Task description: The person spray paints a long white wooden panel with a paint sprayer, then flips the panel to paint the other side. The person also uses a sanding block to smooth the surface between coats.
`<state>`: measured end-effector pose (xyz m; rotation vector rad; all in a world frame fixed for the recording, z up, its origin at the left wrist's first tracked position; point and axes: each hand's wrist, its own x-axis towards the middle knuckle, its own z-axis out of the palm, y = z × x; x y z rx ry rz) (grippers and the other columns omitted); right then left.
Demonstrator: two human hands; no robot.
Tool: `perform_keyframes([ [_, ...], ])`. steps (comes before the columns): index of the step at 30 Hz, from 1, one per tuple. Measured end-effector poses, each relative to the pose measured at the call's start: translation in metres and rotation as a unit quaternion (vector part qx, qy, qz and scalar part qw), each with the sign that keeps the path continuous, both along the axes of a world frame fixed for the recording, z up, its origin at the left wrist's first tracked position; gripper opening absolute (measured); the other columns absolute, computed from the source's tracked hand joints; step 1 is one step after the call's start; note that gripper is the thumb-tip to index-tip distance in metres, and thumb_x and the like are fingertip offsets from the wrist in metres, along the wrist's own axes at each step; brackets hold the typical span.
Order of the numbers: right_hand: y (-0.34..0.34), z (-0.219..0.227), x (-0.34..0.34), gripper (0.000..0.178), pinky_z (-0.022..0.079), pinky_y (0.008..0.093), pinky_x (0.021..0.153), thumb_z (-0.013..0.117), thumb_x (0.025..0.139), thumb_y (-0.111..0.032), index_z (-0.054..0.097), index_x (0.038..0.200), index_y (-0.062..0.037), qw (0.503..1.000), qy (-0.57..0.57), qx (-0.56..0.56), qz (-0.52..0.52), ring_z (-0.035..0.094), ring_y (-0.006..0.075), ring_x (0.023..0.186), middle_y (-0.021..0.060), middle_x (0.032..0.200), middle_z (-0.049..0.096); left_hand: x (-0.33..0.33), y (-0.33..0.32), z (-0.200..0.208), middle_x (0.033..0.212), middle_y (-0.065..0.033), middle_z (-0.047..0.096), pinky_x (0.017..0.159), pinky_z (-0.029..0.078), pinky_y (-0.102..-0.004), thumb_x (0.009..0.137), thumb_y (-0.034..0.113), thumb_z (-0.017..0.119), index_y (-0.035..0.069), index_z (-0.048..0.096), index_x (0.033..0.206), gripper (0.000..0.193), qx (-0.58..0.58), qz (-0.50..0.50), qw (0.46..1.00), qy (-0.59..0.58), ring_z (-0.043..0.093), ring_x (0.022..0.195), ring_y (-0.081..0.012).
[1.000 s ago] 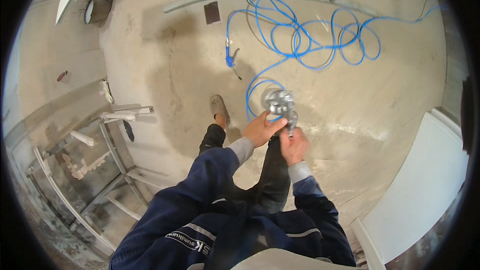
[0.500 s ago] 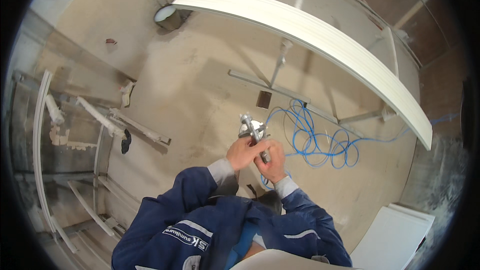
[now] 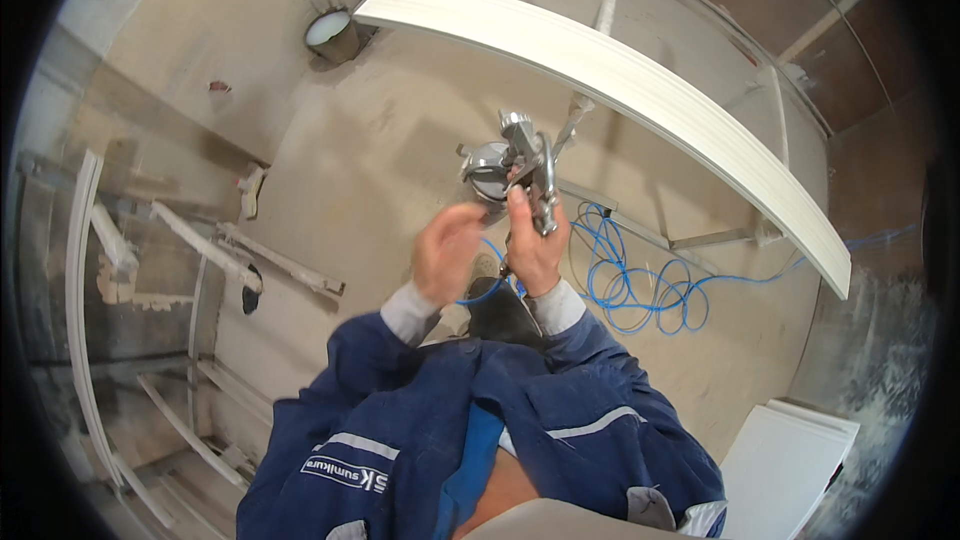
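Observation:
A silver metal spray gun [image 3: 547,172] is raised in front of me, its handle wrapped by my right hand [image 3: 538,252]. The gun's round grey cup [image 3: 487,162] shows on its left side. Just below the cup is my left hand [image 3: 446,252], its fingers loosely curved and a little smeared by motion; I see nothing held in it. Whether its fingertips touch the cup I cannot tell. A blue hose [image 3: 484,296] passes below my hands near the gun's handle.
A long white ribbed panel [image 3: 600,50] lies across a metal stand ahead. Blue hose coils [image 3: 640,285] lie on the floor to the right. A bucket [image 3: 333,37] stands at the far left, a metal rack [image 3: 85,270] at the left, white boards [image 3: 790,470] at the lower right.
The spray gun has moved up and away from my body and turned, showing its cup. My left hand has come off the gun and moved left; the right still grips it.

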<state>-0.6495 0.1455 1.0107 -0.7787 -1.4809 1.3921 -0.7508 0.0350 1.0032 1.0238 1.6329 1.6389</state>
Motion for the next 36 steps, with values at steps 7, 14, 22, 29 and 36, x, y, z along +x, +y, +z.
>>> perform_keyframes([
  [7, 0.079, 0.050, -0.018, 0.035, 0.049, 0.0358, 0.103, 0.057, 0.103, -0.010, 0.058, 0.135, 0.0052, 0.984, 0.163, -0.037, -0.063, 0.064, 0.0205, 0.115, 0.0126, 0.125, 0.067, -0.001, 0.065, -0.110, 0.097, -0.0043, 0.069, 0.078, 0.050, -0.0378, 0.089, 0.040, 0.077, 0.004, 0.067, 0.110, 0.043, -0.138, -0.311, 0.940, 0.004, 0.064, 0.088, -0.0146],
  [14, 0.176, 0.102, 0.057, 0.041, 0.048, 0.0425, 0.106, 0.050, 0.101, -0.006, 0.053, 0.135, 0.0151, 0.950, 0.079, 0.126, -0.275, 0.063, 0.0310, 0.116, 0.0235, 0.123, 0.065, -0.055, 0.126, -0.224, 0.090, -0.0154, 0.073, 0.076, 0.052, -0.0443, 0.092, 0.043, 0.070, 0.009, 0.074, 0.093, 0.034, -0.308, -0.487, 0.797, 0.177, 0.069, 0.086, -0.0351],
  [22, 0.236, 0.040, 0.100, 0.030, 0.052, 0.0335, 0.094, 0.064, 0.102, -0.013, 0.063, 0.127, 0.0026, 0.856, -0.103, 0.106, -0.496, 0.067, 0.0189, 0.105, 0.0099, 0.109, 0.071, -0.221, 0.072, -0.230, 0.077, -0.0186, 0.065, 0.064, 0.049, -0.0444, 0.096, 0.038, 0.063, 0.008, 0.070, 0.085, 0.033, -0.340, -0.401, 0.823, 0.215, 0.061, 0.071, -0.0407],
  [29, 0.241, -0.014, 0.024, 0.019, 0.054, 0.0276, 0.073, 0.068, 0.100, -0.015, 0.062, 0.112, -0.0018, 0.873, -0.198, 0.034, -0.444, 0.066, 0.0115, 0.083, 0.0047, 0.091, 0.070, -0.317, 0.069, -0.163, 0.058, -0.0130, 0.050, 0.050, 0.037, -0.0389, 0.095, 0.030, 0.067, 0.002, 0.061, 0.072, 0.037, -0.237, -0.317, 0.900, 0.184, 0.045, 0.051, -0.0229],
  [36, 0.205, -0.009, -0.150, 0.017, 0.053, 0.0260, 0.064, 0.069, 0.099, -0.016, 0.061, 0.104, -0.0025, 0.899, -0.166, 0.002, -0.406, 0.064, 0.0099, 0.073, 0.0013, 0.082, 0.066, -0.455, 0.046, -0.183, 0.053, -0.0053, 0.048, 0.049, 0.038, -0.0354, 0.093, 0.029, 0.071, 0.003, 0.062, 0.071, 0.035, -0.284, -0.298, 0.900, 0.143, 0.043, 0.050, -0.0140],
])
